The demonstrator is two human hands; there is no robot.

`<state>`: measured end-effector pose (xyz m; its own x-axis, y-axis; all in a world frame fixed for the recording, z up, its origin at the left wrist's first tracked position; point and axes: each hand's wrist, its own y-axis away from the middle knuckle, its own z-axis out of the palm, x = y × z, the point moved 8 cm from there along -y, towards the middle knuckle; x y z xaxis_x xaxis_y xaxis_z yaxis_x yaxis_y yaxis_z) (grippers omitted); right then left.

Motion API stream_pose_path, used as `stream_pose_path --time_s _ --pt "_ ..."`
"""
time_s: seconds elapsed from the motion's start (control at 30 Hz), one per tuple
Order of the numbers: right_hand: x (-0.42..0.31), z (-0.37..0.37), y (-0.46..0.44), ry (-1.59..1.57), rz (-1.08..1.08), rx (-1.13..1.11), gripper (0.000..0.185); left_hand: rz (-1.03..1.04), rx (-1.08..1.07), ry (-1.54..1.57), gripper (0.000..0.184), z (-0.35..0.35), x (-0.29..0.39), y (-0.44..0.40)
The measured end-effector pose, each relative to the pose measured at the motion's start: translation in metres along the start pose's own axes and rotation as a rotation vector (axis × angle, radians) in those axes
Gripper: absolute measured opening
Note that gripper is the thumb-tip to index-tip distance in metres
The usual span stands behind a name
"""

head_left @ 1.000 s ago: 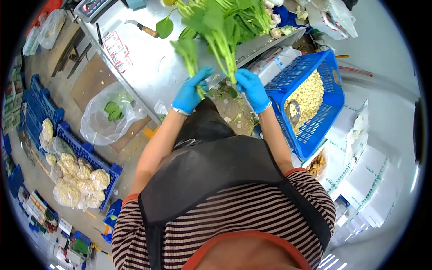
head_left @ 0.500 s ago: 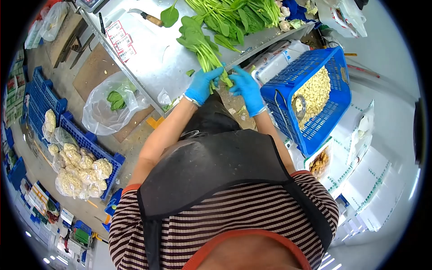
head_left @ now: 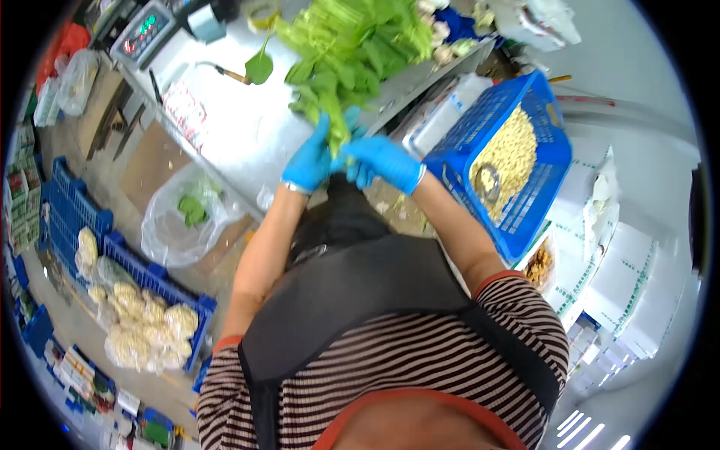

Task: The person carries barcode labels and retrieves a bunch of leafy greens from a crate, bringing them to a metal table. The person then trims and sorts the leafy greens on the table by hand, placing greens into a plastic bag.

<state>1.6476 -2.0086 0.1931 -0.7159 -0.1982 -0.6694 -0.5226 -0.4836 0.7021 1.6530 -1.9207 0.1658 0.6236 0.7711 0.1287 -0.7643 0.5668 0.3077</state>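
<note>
My left hand (head_left: 309, 159), in a blue glove, is closed around a small bunch of leafy greens (head_left: 328, 105) near the table's front edge. The bunch's leaves point away from me and its stem ends toward me. At those stem ends, the fingers of my right hand (head_left: 384, 160), also blue-gloved, are bent and pinched together; the exact contact is blurred. Just beyond lies a large heap of the same greens (head_left: 360, 45). One loose leaf (head_left: 259, 67) rests beside a knife (head_left: 232, 73) with a wooden handle.
A digital scale (head_left: 142, 34) and printed labels (head_left: 184, 112) are on the metal table (head_left: 247, 127). To the right stands a blue basket (head_left: 491, 94) of peeled cloves with a metal scoop. A clear plastic bag (head_left: 176, 236) with leaves is at left, near bagged produce (head_left: 146, 322) in blue crates.
My right hand has moved left onto the stem ends, closing the gap between my hands. The camera view has shifted, bringing the scale into fuller view.
</note>
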Motion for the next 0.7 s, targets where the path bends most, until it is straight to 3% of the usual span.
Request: stream_pose_path --time_s 0.07,0.1,0.17,0.3,0.4,0.5,0.53,0.57,0.63,0.7 --pt "-0.021 -0.010 0.007 0.393 -0.008 -0.042 0.041 0.004 -0.048 0.036 0.045 -0.019 0.001 -0.012" --pt "-0.039 -0.043 0.000 0.598 -0.082 0.150 0.036 0.010 -0.091 0.072 0.041 -0.013 0.005 -0.012" --pt "-0.095 -0.111 0.009 0.235 -0.459 0.459 0.033 0.098 0.121 0.062 0.036 -0.020 0.014 -0.005" --pt "-0.133 -0.256 -0.015 0.577 -0.585 1.095 0.030 0.129 0.098 -0.164 0.043 -0.004 0.020 0.014" --pt "-0.123 -0.289 -0.068 1.150 -0.326 1.065 0.037 0.126 0.104 -0.300 0.054 -0.004 0.013 0.020" --pt "-0.117 -0.300 -0.084 1.202 -0.277 1.131 0.033 0.140 0.126 -0.340 0.057 -0.017 0.008 0.031" --pt "-0.138 -0.270 -0.054 1.082 -0.304 1.168 0.030 0.148 0.145 -0.357 0.057 -0.020 0.008 0.035" --pt "-0.149 -0.266 -0.045 1.134 -0.677 1.414 0.031 0.153 0.165 -0.371 0.056 -0.022 0.007 0.039" --pt "-0.188 -0.230 -0.033 1.193 -0.558 1.309 0.031 0.156 0.196 -0.380 0.048 -0.028 0.004 0.044" --pt "-0.224 -0.184 -0.050 1.012 -0.721 1.010 0.033 0.136 0.229 -0.389 0.043 -0.043 0.003 0.044"
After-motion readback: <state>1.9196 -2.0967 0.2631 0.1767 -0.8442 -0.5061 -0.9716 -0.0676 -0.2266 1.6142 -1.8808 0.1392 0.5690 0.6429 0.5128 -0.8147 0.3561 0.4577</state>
